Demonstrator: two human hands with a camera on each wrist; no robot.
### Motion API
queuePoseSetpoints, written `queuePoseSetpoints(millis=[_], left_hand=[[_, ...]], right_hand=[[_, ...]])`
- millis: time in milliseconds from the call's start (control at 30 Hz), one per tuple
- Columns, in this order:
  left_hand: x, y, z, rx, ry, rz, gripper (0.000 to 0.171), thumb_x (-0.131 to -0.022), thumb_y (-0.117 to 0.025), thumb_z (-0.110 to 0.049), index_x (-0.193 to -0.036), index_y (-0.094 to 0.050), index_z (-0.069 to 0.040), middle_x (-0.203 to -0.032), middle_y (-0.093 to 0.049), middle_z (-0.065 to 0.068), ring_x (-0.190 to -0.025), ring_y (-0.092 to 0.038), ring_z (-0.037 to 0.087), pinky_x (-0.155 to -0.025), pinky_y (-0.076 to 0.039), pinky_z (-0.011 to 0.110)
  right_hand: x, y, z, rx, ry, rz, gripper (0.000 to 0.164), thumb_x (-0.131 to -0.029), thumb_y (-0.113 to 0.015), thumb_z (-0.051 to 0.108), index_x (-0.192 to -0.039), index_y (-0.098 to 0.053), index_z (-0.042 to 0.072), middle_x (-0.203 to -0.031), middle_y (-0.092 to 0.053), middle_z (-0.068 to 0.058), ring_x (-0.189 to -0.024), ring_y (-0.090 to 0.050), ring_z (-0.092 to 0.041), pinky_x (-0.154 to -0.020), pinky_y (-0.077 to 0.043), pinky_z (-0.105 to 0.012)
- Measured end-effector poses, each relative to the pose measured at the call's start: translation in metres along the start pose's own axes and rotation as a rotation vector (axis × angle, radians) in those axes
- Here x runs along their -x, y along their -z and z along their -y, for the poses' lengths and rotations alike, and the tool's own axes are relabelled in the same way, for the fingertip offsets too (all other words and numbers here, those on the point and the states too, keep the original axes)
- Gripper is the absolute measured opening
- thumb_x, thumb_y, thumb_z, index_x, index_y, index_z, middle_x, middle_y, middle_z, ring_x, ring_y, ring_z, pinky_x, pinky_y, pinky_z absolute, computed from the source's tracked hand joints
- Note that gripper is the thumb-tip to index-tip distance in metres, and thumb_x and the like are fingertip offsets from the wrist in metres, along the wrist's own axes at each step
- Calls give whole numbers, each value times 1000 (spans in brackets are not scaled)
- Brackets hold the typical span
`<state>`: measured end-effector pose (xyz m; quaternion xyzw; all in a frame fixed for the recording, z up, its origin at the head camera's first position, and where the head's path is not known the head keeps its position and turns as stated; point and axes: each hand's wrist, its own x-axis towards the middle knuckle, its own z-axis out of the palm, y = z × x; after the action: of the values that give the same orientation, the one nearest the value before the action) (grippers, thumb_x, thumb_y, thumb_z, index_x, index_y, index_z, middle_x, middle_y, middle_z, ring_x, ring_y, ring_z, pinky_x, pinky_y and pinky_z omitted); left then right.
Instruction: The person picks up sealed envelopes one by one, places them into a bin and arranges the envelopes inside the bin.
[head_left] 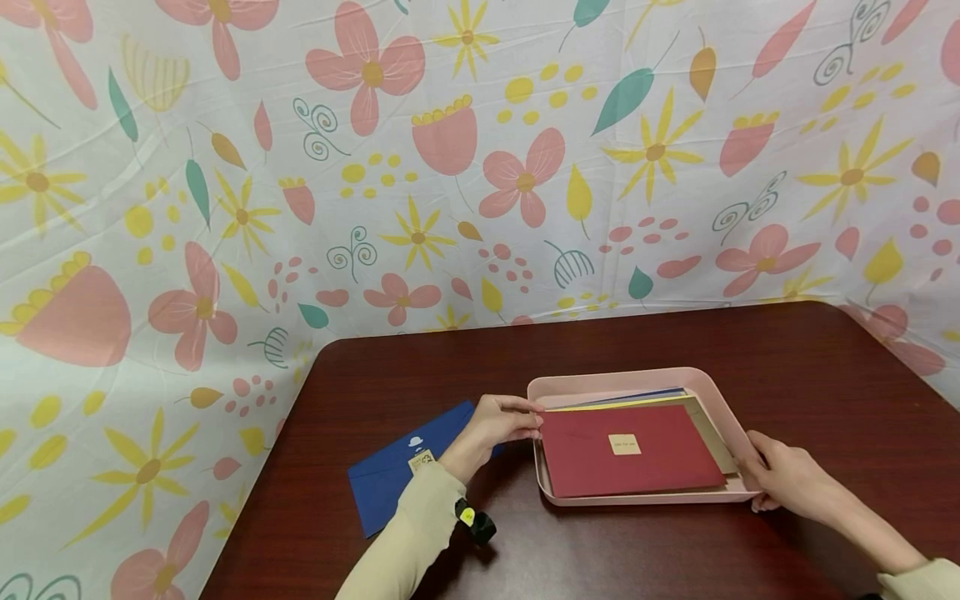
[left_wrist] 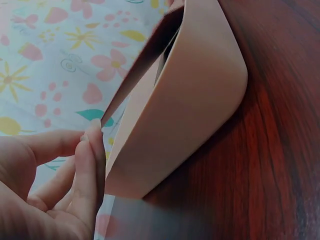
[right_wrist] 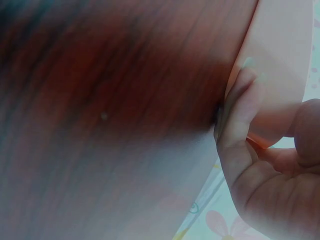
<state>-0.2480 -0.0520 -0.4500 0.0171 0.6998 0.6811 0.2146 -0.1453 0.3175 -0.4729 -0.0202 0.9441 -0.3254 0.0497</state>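
A pink tray (head_left: 645, 382) on the table holds a small pile of envelopes. On top lies a red envelope (head_left: 630, 475) with a cream label, its left edge raised over the tray's rim. My left hand (head_left: 491, 429) pinches that left edge between thumb and fingers; the left wrist view shows the pinch close up beside the tray wall (left_wrist: 170, 110). With my right hand (head_left: 795, 479) I grip the tray's right front corner, fingers low on its outer side in the right wrist view. Under the red one, an olive-brown envelope (head_left: 708, 429) and yellow and blue edges show.
A blue envelope (head_left: 375, 492) with a white print and a small label lies on the table left of the tray, partly behind my left forearm. The dark wooden table (head_left: 420, 358) ends at a flower-patterned cloth (head_left: 465, 225) at the back and left.
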Motion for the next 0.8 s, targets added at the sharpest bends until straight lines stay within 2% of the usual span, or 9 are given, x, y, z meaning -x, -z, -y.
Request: queuePoseSetpoints(millis=[267, 567, 667, 800], left_hand=[[-4, -5, 0, 41, -12, -39, 22, -84, -70, 2, -106, -72, 5, -95, -73, 15, -63, -69, 10, -73, -58, 28], [-8, -12, 2, 32, -18, -75, 18, -85, -69, 1, -102, -73, 2, -89, -73, 15, -64, -70, 12, -76, -58, 30], [-8, -12, 2, 5, -36, -85, 19, -85, -69, -1, -103, -73, 2, -88, -74, 14, -67, -71, 13, -78, -58, 32], [-6, -6, 1, -3, -70, -114, 22, -86, -69, -1, -107, -70, 6, -90, -73, 20, -69, -72, 17, -83, -57, 39]], right_hand=[[0, 1, 3, -6, -1, 9, 12, -102, -42, 9, -95, -49, 2, -65, -56, -4, -50, -61, -10, -46, -51, -24], [1, 0, 4, -4, -3, -2, 11, -100, -42, 6, -94, -49, 1, -64, -56, -4, -49, -61, -11, -45, -51, -24], [1, 0, 4, -8, -2, -6, 10, -100, -42, 5, -94, -49, 1, -64, -56, -4, -49, -61, -11, -45, -51, -24], [1, -1, 3, -28, -12, -4, 10, -99, -41, 5, -94, -48, 1, -63, -56, -4, -49, -61, -12, -45, -52, -25]])
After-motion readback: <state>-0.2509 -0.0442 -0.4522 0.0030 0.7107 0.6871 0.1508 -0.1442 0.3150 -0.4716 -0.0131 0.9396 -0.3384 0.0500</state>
